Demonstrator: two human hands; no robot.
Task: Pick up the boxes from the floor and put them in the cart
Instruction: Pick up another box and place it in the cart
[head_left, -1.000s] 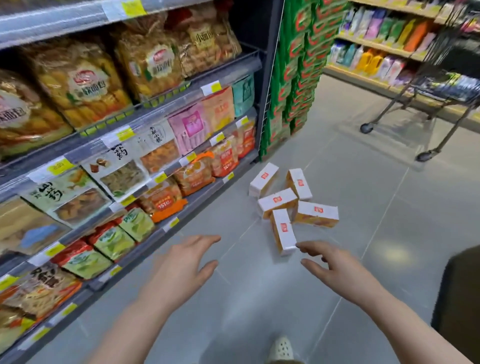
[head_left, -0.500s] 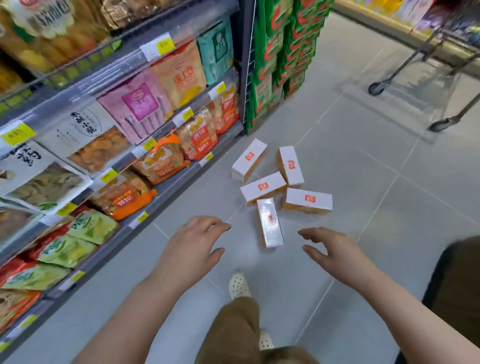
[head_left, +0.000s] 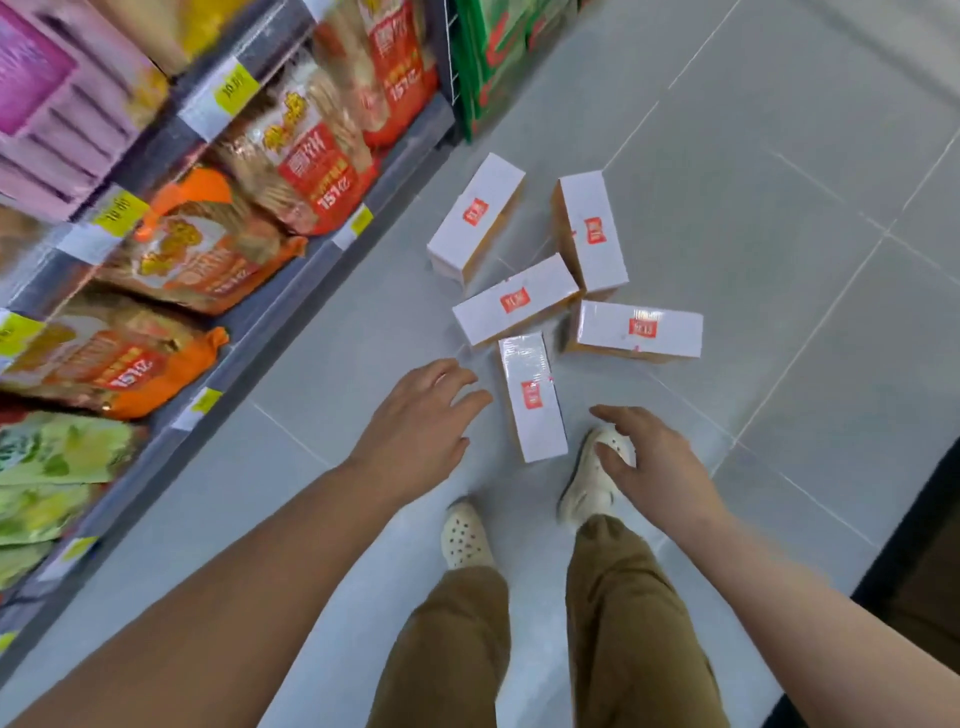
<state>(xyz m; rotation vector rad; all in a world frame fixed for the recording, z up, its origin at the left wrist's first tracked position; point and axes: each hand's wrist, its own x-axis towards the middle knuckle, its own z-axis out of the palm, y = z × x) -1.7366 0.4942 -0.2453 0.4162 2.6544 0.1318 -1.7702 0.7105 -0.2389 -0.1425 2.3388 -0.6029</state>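
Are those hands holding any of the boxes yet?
No. The left hand and right hand are open and empty, either side of the nearest box.

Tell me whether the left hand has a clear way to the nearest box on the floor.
Probably yes. The left hand is open and empty just left of the nearest box, with only bare floor between them. The right hand flanks the other side.

Five boxes on the floor, the nearest lying between the two grips: left grip, right grip. Two shoes, both under the grips.
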